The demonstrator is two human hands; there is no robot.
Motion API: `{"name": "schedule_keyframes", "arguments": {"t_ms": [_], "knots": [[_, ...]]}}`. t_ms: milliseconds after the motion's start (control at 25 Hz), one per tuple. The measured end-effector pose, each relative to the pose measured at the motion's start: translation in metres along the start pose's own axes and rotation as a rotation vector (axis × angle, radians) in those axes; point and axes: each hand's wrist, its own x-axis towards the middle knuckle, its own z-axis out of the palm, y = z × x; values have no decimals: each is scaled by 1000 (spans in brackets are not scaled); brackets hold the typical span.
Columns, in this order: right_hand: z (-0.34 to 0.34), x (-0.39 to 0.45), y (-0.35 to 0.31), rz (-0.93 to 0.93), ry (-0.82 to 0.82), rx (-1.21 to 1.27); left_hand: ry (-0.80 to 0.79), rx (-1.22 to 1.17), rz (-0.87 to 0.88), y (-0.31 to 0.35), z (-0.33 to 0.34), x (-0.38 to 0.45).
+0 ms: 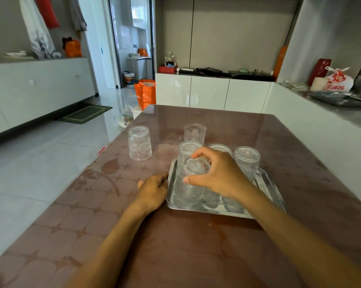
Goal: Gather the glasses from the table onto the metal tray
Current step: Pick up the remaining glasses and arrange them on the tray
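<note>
A metal tray [267, 183] lies on the brown table [175, 246] in front of me. My right hand [219, 173] grips an upside-down clear glass [191, 188] standing at the tray's front left. Three more inverted glasses stand on the tray: one behind it [187, 148], one mostly hidden by my hand [220, 147], one at the back right [247, 161]. Two glasses stand on the table off the tray: an inverted one to the left [139, 142] and one further back [194, 132]. My left hand [153, 191] rests flat on the table, fingertips touching the tray's left rim.
The table's left edge drops to a tiled floor. An orange bag [145, 93] stands on the floor beyond the far corner. White cabinets [210, 92] run behind and along the right, with a cluttered counter [337, 96].
</note>
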Motion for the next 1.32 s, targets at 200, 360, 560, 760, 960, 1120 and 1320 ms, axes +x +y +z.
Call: {"name": "schedule_keyframes", "arguments": {"t_ms": [200,360,560,760,960,1120,1320], "knots": [[32,0,-2,-88,107,-83,5,-19,46,-7,3,5],[39,-13,5,-107,142,-83,-13,-161,7,-4,1,1],[52,-60,22,-188,375,-26,249,-271,-189,2,-36,34],[56,-70,28,-209,426,-21,506,101,-134,1,-75,98],[55,-67,35,-175,454,70,393,-145,-266,-12,-68,133],[55,-64,38,-143,454,148,501,-372,-328,-15,-69,129],[37,-69,26,-64,510,301,477,-371,84,47,-87,73]]}}
